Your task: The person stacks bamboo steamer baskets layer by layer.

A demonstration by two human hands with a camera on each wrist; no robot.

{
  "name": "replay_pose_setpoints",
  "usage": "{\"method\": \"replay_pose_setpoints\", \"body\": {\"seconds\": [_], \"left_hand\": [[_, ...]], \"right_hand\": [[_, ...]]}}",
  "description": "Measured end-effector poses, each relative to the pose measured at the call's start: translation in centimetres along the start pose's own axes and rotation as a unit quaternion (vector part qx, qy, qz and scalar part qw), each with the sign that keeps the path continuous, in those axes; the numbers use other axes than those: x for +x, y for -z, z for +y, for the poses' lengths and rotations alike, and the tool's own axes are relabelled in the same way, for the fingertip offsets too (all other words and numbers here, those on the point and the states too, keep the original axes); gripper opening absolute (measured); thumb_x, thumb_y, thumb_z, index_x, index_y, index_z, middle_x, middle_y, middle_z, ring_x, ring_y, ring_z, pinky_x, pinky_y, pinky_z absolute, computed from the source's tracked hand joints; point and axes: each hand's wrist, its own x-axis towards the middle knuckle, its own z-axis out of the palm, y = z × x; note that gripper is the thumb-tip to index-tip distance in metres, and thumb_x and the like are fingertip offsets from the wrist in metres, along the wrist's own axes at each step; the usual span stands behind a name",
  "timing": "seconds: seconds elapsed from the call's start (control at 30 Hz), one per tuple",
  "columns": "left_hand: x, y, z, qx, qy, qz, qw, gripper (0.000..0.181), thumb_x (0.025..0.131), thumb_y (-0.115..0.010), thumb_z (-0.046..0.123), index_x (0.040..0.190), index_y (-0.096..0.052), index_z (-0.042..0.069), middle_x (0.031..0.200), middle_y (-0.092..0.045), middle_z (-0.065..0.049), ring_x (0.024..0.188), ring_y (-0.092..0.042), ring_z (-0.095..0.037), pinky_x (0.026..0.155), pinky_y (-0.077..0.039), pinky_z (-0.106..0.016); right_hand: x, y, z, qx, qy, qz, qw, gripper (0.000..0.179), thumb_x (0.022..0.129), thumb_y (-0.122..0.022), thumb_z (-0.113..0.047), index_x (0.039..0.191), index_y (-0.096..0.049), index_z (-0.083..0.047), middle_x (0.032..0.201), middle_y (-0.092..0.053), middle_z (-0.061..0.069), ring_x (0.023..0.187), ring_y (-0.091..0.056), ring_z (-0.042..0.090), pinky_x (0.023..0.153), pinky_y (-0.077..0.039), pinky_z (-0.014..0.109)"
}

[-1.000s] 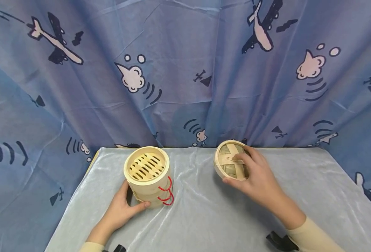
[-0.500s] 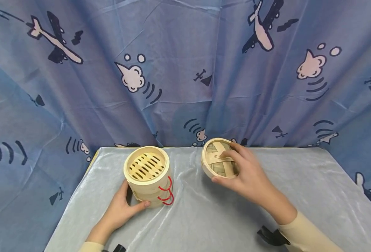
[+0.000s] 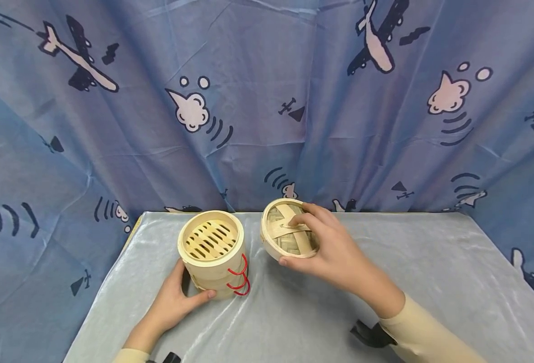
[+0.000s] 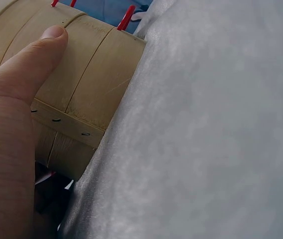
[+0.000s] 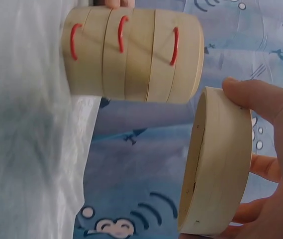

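A stack of small round bamboo steamer baskets stands upright on the left of the table, its slatted top tier uncovered. Red loops stick out from its right side. My left hand grips the lower part of the stack, thumb across the front; the left wrist view shows that thumb pressed on the bamboo wall. To the right, my right hand holds the woven bamboo lid by its rim, tilted and raised above the cloth. In the right wrist view the lid is close to the stack's top but apart from it.
A pale grey velvety cloth covers the table. Behind its back edge hangs a blue curtain printed with planes and clouds. Dark straps show at the wrists.
My right hand has carried the lid leftward, from the right of the table's middle to near the stack. The left hand and the stack have stayed in place.
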Motion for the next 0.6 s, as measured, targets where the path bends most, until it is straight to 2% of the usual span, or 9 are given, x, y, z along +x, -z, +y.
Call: {"method": "replay_pose_setpoints", "body": {"seconds": [0.27, 0.6], "left_hand": [[0.0, 0.0, -0.1, 0.009, -0.003, 0.002, 0.9999, 0.113, 0.077, -0.102, 0.035, 0.168, -0.037, 0.02, 0.164, -0.051, -0.01, 0.153, -0.043, -0.033, 0.12, -0.022, -0.009], [0.0, -0.1, 0.2, 0.008, 0.008, -0.004, 0.9999, 0.115, 0.077, -0.101, 0.036, 0.169, -0.035, 0.019, 0.167, -0.048, -0.011, 0.155, -0.039, -0.032, 0.122, -0.021, -0.014]], "right_hand": [[1.1, -0.9, -1.5, 0.014, 0.026, -0.002, 0.9996, 0.064, 0.074, -0.098, -0.051, 0.123, -0.07, -0.02, 0.154, -0.057, 0.016, 0.143, -0.053, 0.038, 0.11, -0.05, 0.065], [2.0, -1.4, -2.3, 0.021, 0.032, -0.027, 0.9989, 0.063, 0.076, -0.096, -0.052, 0.124, -0.07, -0.021, 0.155, -0.056, 0.018, 0.145, -0.051, 0.038, 0.112, -0.049, 0.065]]}}
